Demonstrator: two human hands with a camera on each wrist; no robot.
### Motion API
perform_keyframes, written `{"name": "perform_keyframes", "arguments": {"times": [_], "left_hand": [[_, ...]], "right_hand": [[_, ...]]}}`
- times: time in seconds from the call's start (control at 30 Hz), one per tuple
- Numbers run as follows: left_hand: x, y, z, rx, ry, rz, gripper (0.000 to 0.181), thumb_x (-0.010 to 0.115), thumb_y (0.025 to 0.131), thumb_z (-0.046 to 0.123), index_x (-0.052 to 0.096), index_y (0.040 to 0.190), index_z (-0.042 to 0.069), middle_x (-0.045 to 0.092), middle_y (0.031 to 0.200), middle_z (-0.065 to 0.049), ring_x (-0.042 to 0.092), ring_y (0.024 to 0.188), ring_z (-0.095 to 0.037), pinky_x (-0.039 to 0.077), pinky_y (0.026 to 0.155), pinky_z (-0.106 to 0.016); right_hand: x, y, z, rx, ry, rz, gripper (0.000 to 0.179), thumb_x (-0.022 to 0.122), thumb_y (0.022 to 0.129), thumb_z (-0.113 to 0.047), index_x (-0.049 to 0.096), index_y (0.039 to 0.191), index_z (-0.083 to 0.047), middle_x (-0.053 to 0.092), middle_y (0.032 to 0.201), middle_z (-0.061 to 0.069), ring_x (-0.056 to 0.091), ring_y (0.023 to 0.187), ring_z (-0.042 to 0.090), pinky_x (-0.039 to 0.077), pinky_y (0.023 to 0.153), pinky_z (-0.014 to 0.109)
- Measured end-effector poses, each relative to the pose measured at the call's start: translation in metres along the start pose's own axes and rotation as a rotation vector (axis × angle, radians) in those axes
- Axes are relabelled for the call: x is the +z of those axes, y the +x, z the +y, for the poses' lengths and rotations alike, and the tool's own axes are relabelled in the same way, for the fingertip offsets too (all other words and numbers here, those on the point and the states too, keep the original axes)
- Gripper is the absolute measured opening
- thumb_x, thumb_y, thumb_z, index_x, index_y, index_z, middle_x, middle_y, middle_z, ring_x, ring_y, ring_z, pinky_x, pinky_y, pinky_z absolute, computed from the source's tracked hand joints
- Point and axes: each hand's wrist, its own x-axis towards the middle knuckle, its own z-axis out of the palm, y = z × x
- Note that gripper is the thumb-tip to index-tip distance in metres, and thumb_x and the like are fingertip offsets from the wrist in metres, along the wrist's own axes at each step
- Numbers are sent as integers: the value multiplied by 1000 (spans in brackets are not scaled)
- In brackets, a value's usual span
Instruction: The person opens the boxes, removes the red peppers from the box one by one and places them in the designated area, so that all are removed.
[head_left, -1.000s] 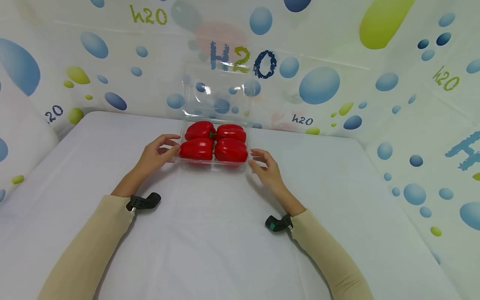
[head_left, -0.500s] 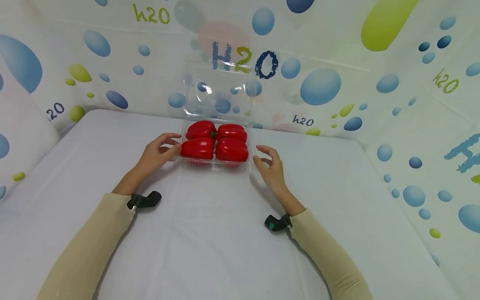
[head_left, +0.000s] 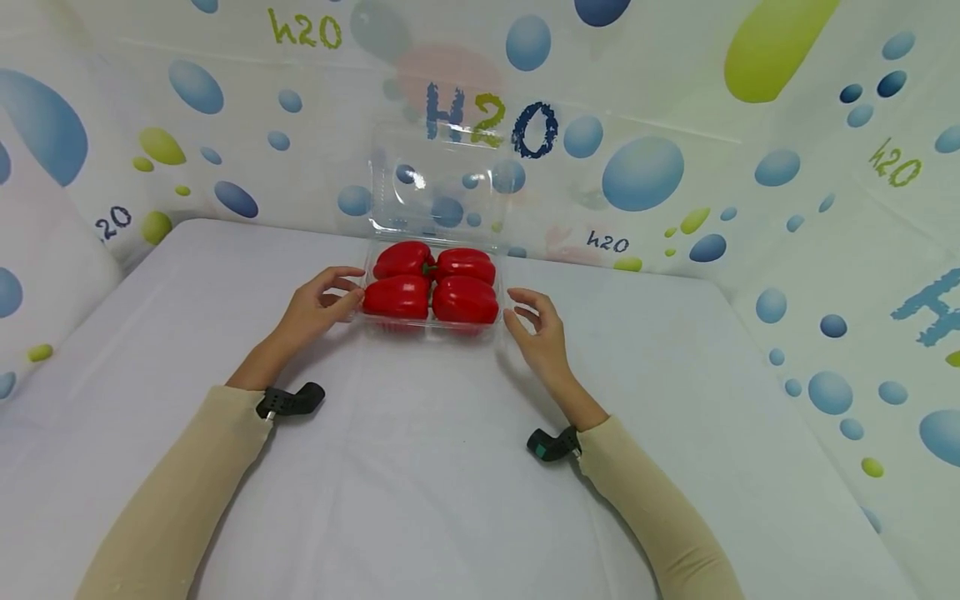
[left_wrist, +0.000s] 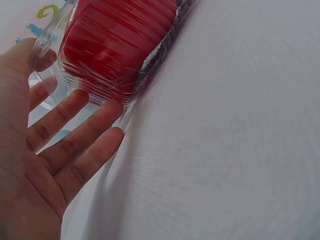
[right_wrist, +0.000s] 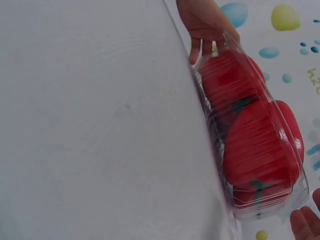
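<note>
Right hand (head_left: 542, 337) and left hand (head_left: 318, 302) flanking a clear plastic container (head_left: 431, 328): the right hand, whose fingers had been at the container's right edge one second earlier, stood just beside it, apart, with thumb and fingers separated and holding nothing. The left hand kept its place at the left edge, its fingers extended and its tips at or against the plastic; whether they bore any weight could not be told. The change appeared to leave the container without a hold on its right side, resting by its own weight on the white cloth (head_left: 435, 467), and it had not visibly shifted. The container lay at the far side of the table, left of centre, level between the hands. It was transparent, with ribbed walls and a projecting rim, and held four glossy red peppers (head_left: 396, 297), two near and two far, with a green stem (head_left: 429, 269) visible where they met. Its lid (head_left: 435, 187) stood raised along the far edge, before the patterned backdrop (head_left: 675, 92).
</note>
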Motion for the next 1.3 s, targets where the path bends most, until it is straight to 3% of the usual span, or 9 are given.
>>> {"name": "perform_keyframes", "arguments": {"times": [0.2, 0.33, 0.47, 0.6, 0.8, 0.9, 1.1, 1.3], "left_hand": [[0, -1, 0, 0, 0, 1, 48, 56, 99, 27, 45, 142, 9, 56, 125, -21, 64, 93, -23, 54, 70, -16], [0, 0, -1, 2, -11, -5, 48, 56, 99, 26, 45, 142, 8, 56, 125, -21, 64, 95, -31, 54, 70, -16], [0, 1, 0, -6, -20, -12, 48, 55, 100, 23, 43, 143, 7, 55, 127, -23, 63, 99, -38, 53, 70, -14], [-1, -4, 16, -15, -21, -22, 47, 54, 100, 18, 43, 142, 3, 53, 127, -26, 61, 101, -43, 52, 69, -13], [-4, -15, 39, -3, -17, -28, 45, 53, 100, 16, 43, 140, -2, 53, 125, -29, 61, 99, -44, 54, 71, -16], [-3, -13, 33, -7, -13, -25, 45, 53, 100, 16, 42, 141, -1, 53, 126, -29, 61, 100, -44, 54, 72, -17], [0, -1, 4, -16, 4, -19, 48, 54, 100, 19, 41, 144, 3, 53, 129, -27, 62, 100, -39, 54, 72, -17], [0, -1, 1, -10, -15, -10, 49, 57, 99, 27, 44, 143, 10, 56, 128, -22, 63, 99, -35, 54, 72, -17]], "right_hand": [[4, 1, -5, -10, -47, -41, 35, 58, 92, 7, 51, 125, 15, 52, 128, 29, 50, 119, 42, 47, 98, 52], [6, 3, -7, -15, -55, -69, 36, 58, 92, 6, 50, 126, 16, 52, 128, 30, 50, 119, 43, 49, 96, 47], [9, 5, -8, -15, -50, -95, 38, 58, 92, 5, 49, 127, 15, 52, 128, 31, 49, 119, 44, 48, 95, 52], [13, 8, 1, -1, -70, -97, 40, 60, 92, 2, 49, 129, 13, 52, 129, 29, 48, 120, 42, 43, 99, 59], [15, 15, 29, 25, -74, -98, 44, 64, 92, -4, 50, 133, 3, 52, 132, 22, 47, 122, 36, 41, 102, 57], [16, 16, 31, 36, -94, -108, 45, 66, 92, -9, 51, 134, -1, 53, 132, 17, 48, 123, 31, 43, 101, 52], [19, 20, 30, 61, -136, -132, 48, 66, 91, -15, 49, 135, -4, 51, 136, 13, 46, 124, 26, 46, 99, 46], [22, 22, 30, 110, -158, -138, 53, 68, 90, -15, 47, 137, -5, 48, 138, 13, 44, 125, 27, 46, 98, 46]]}}
